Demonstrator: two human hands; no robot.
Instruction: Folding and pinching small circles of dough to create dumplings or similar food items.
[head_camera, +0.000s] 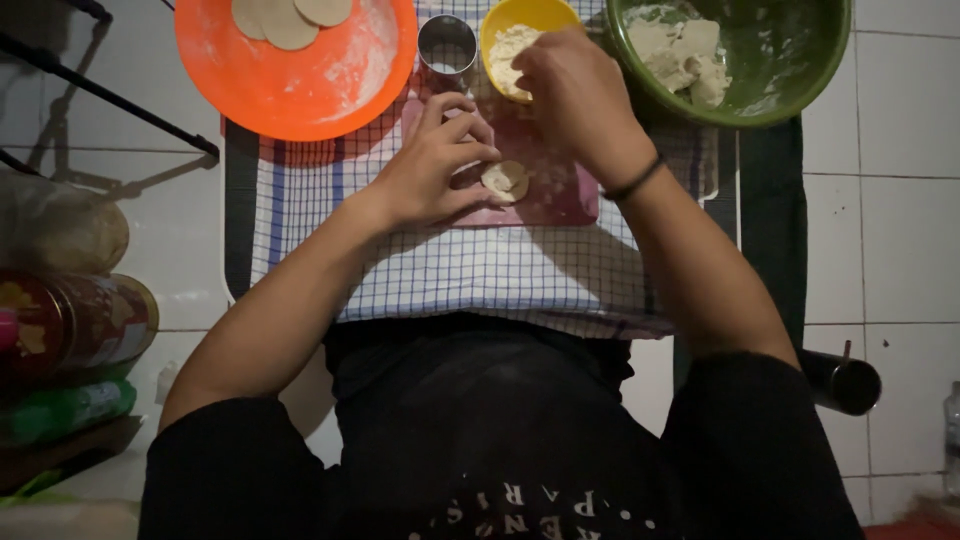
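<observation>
Seen from above, a person works a small, pale dough disc (506, 180) on a dark pink board (560, 195) laid over a blue-checked cloth (480, 275). Much is cut off or hidden: the orange plate (300, 85) beyond the board on the left runs out of the top edge with its thin, round, floured wrappers (288, 20), the green bowl (790, 60) of lumpy dough pieces (685, 55) beyond the board on the right is clipped as well, and the right hand (575, 95) covers part of the yellow bowl (515, 35) of white flour just beyond the board. Whether the right fingers are pinching flour cannot be told; they are curled together over that bowl's rim. The left hand (435, 170) rests on the board with its fingers (470, 152) bent and drawn close, their tips touching the disc's left edge. The soft, matte disc lies near the board's middle, just beside those fingertips. A shiny round metal cutter (447, 45) stands at the board's far edge, beside the yellow bowl.
</observation>
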